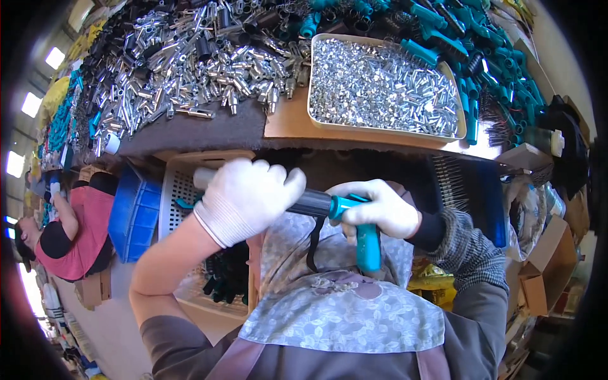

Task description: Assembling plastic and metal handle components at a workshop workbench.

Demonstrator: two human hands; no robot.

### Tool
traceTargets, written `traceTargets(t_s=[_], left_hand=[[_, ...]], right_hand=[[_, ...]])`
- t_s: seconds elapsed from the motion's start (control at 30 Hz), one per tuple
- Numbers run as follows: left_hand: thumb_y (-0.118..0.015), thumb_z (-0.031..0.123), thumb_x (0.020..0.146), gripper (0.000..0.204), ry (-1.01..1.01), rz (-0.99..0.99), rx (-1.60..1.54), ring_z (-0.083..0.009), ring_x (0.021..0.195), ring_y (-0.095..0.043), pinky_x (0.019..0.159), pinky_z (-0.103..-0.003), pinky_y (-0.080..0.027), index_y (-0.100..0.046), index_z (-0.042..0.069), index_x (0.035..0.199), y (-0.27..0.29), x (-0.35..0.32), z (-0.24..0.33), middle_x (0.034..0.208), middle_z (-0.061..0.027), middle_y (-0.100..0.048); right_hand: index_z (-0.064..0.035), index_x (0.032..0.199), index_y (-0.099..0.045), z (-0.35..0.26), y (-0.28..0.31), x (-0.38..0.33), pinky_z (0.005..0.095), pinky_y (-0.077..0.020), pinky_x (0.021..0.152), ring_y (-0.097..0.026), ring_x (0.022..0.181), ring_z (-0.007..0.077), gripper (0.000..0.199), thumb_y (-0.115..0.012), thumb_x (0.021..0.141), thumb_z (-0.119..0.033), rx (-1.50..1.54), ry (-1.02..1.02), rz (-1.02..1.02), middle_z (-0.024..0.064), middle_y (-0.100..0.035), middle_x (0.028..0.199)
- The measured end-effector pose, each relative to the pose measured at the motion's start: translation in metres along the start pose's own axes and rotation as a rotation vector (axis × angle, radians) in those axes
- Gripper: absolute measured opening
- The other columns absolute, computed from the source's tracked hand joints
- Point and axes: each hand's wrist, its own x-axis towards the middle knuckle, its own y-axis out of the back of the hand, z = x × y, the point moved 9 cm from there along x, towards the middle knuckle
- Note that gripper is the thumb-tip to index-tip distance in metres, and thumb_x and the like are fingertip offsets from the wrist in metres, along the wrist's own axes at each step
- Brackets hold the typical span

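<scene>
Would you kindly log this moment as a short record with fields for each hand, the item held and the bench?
Left hand: white glove, wrapped around the dark barrel end of the tool.
Right hand: white glove, gripping the teal handle.
Tool: teal and black, held over the lap.
Tray: beige, full of small silver parts.
Bench: piled with silver metal tubes.

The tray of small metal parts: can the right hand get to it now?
Probably not at once. The right hand is closed on the teal handle of the tool. The tray lies open above, with nothing between, so freeing the hand would do.
</scene>
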Motion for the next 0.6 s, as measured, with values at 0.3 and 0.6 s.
traceTargets(t_s=[0.3, 0.6], left_hand=[[-0.070, 0.033, 0.093, 0.069, 0.567, 1.502, -1.122, -0.0325, 0.104, -0.066, 0.093, -0.040, -0.053, -0.043, -0.004, 0.144, 0.049, -0.075, -0.075, 0.124, -0.0212, -0.062], [-0.057, 0.024, 0.104, 0.021, 0.521, 1.566, -2.032, -0.0036, 0.052, -0.028, 0.052, -0.024, -0.026, -0.062, 0.006, 0.114, -0.029, -0.064, -0.114, 0.066, 0.0091, -0.030]], right_hand=[[0.0039, 0.142, -0.049, -0.026, -0.046, 0.018, 0.0287, -0.0544, 0.074, -0.064, 0.082, 0.0127, 0.080, -0.080, 0.079, -0.035, 0.389, 0.336, -0.112, 0.0093, -0.067, 0.103], [0.0008, 0.147, -0.043, 0.011, -0.065, -0.014, 0.0414, -0.0603, 0.071, -0.071, 0.067, 0.0298, 0.090, -0.057, 0.092, -0.069, 0.883, 0.252, -0.451, 0.0208, -0.070, 0.105]])
